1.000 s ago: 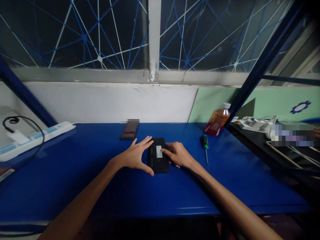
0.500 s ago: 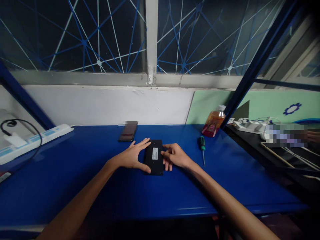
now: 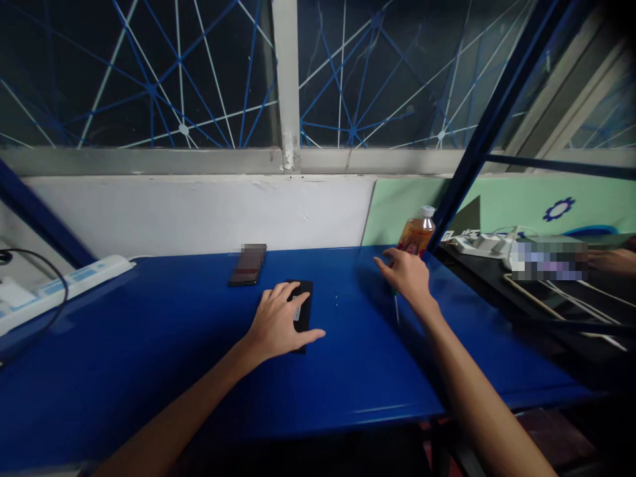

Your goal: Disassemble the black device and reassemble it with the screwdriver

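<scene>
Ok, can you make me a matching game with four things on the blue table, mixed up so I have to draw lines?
Things:
1. power strip
2. bottle
3. flat black box
4. screwdriver

Clues:
A. partly covered by the left hand
B. has a white cap
C. only its thin shaft shows clearly, just below the right hand
D. white and pale blue, at the left end of the table

Right pairs: 1-D, 2-B, 3-A, 4-C
</scene>
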`<state>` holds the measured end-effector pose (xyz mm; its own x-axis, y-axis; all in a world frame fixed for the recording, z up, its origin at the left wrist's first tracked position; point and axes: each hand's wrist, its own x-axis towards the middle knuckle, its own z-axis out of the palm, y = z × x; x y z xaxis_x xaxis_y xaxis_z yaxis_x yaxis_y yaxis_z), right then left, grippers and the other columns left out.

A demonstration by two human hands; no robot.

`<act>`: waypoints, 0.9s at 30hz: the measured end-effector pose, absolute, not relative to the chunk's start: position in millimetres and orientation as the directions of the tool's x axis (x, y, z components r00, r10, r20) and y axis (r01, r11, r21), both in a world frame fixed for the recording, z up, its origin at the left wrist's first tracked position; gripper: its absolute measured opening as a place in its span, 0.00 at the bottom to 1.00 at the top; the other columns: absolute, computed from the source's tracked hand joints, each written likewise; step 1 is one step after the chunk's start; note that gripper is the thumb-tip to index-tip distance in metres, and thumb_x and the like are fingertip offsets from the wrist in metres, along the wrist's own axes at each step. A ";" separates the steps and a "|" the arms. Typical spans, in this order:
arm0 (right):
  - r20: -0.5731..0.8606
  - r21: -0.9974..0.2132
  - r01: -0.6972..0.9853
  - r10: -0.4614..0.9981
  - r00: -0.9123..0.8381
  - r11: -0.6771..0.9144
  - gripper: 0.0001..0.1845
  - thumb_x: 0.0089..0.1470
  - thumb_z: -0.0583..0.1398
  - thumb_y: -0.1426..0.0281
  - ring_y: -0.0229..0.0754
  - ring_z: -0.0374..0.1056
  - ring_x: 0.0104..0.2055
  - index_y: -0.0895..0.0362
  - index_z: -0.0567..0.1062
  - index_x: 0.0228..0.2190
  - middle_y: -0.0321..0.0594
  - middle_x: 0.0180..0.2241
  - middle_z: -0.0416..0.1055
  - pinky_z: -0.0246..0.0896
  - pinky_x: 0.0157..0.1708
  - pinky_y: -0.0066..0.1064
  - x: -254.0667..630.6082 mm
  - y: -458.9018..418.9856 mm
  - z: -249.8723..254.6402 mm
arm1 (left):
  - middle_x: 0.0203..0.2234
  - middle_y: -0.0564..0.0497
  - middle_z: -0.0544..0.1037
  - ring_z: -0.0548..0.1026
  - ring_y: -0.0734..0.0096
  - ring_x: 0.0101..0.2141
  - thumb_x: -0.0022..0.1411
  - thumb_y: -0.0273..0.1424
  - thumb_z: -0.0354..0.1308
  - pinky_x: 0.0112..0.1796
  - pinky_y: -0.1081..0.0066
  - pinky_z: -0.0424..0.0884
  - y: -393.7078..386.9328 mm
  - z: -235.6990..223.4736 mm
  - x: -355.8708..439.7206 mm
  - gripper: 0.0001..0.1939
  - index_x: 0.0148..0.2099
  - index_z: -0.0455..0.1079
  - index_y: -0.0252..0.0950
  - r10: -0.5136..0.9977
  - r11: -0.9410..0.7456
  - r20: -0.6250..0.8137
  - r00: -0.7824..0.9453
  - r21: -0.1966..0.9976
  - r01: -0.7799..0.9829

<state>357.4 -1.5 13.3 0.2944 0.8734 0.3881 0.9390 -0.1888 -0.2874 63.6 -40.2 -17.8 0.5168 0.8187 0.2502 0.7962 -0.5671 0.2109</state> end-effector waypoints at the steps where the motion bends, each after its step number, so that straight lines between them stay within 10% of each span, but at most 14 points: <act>1: 0.369 -0.250 0.933 0.865 0.339 -0.259 0.20 0.55 0.58 0.54 0.53 0.74 0.39 0.55 0.77 0.42 0.48 0.35 0.78 0.64 0.34 0.35 364.6 -0.2 12.1 | 0.61 0.41 0.63 0.59 0.37 0.59 0.51 0.62 0.54 0.52 0.40 0.59 -40.4 -17.8 63.6 0.43 0.60 0.67 0.39 0.821 -0.567 0.233 0.522 0.216 0.795; 12: 0.055 -0.227 0.915 0.933 0.355 -0.334 0.25 0.50 0.62 0.58 0.58 0.72 0.45 0.62 0.74 0.45 0.59 0.43 0.74 0.66 0.38 0.41 382.9 9.5 -7.2 | 0.68 0.53 0.48 0.54 0.45 0.63 0.58 0.41 0.54 0.54 0.44 0.64 -24.6 0.9 26.6 0.31 0.65 0.58 0.52 0.706 -0.641 0.013 0.708 0.436 0.631; 20: 0.232 -0.728 0.685 0.935 0.267 -0.015 0.15 0.51 0.57 0.62 0.40 0.70 0.19 0.62 0.75 0.30 0.42 0.19 0.74 0.64 0.22 0.26 369.9 6.1 10.4 | 0.65 0.45 0.56 0.57 0.42 0.62 0.59 0.48 0.55 0.56 0.44 0.60 -20.6 -12.8 36.2 0.33 0.64 0.61 0.42 0.814 -0.573 0.149 0.561 0.364 0.734; 27: 0.453 -0.817 0.522 0.834 0.315 0.247 0.09 0.48 0.59 0.65 0.41 0.70 0.16 0.59 0.71 0.29 0.36 0.15 0.71 0.66 0.21 0.28 356.6 4.9 6.1 | 0.61 0.48 0.64 0.61 0.49 0.60 0.53 0.27 0.54 0.56 0.46 0.63 -17.1 -8.3 26.1 0.33 0.62 0.63 0.47 0.717 -0.682 0.144 0.682 0.349 0.643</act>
<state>356.6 4.9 6.1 0.3153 0.8337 0.4534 0.5216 0.2469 -0.8167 26.1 -17.1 -8.3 0.6818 0.7172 0.1444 0.6431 -0.6816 0.3491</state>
